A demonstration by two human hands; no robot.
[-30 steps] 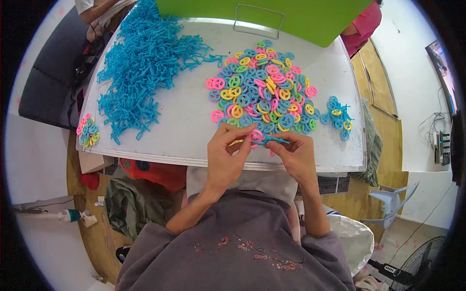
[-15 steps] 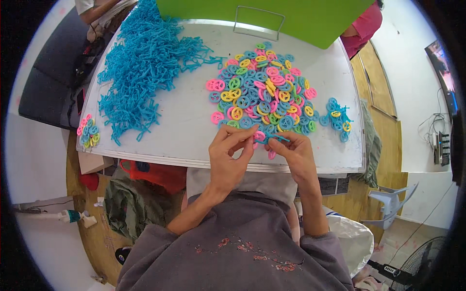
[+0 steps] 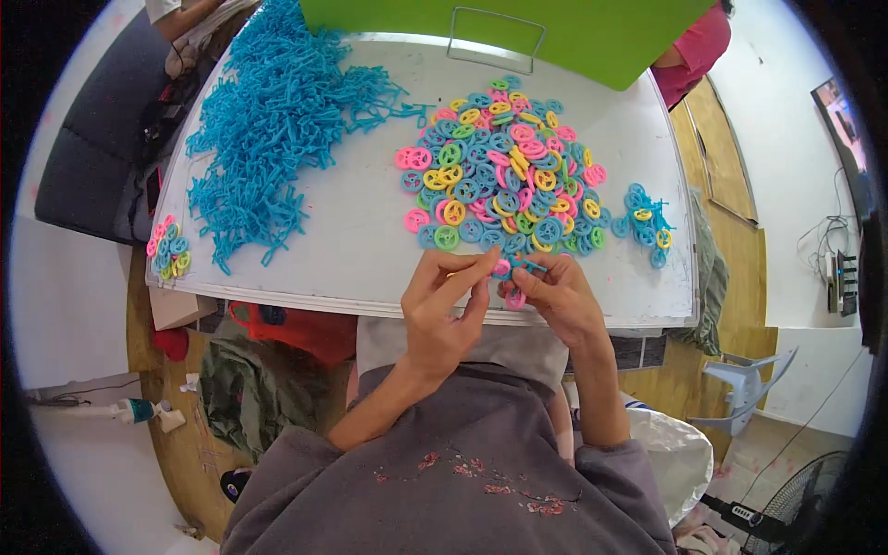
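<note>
White tbl (image 3: 356, 217) in a lived-in rm, green box (image 3: 573, 42) w/ wire handle at its far edge. Big heap of blue plastic pcs (image 3: 264, 120) runs from the far L corner down the L side; mixed pile of coloured wheels (image 3: 495, 171) sits R of centre, reaching toward the near edge. L hand (image 3: 439, 314) pinches a pink wheel (image 3: 501, 268) btwn thumb & fingertips, at the near edge just below the pile; R hand (image 3: 571, 305) pinches a blue pc (image 3: 531, 266) right against it, another pink wheel (image 3: 515, 299) just under. Can't tell if they're joined. Done, approx: small cluster (image 3: 643, 222) nr the R edge, blue pcs w/ wheels, prob. fitted. Left: nearly everything, both heaps big. Small wheel group (image 3: 168, 248) at near L corner, status unclear.
</note>
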